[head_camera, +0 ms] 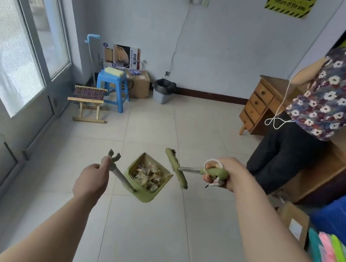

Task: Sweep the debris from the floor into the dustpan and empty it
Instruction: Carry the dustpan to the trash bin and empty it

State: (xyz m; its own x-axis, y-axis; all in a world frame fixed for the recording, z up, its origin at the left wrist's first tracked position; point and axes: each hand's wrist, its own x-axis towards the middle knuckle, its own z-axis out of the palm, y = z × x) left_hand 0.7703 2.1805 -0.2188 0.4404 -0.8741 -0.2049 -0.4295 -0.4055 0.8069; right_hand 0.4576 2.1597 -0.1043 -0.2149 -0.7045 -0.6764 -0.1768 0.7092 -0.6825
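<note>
A green dustpan (132,170) hangs over the tiled floor in the middle of the view, filled with crumpled brownish debris (148,174). My left hand (92,178) grips its long grey handle near the forked top end. To the right, my right hand (220,172) grips the green handle of a broom (176,168), whose green head is held off the floor beside the dustpan's right edge. A grey bin with a black liner (163,91) stands against the far wall.
A person in a flowered shirt (341,93) stands at the right by a wooden drawer cabinet (259,105). A blue stool (113,87), a folding stool (88,104) and cardboard boxes sit at the back left. Glass doors line the left. A blue crate (344,212) is at the right.
</note>
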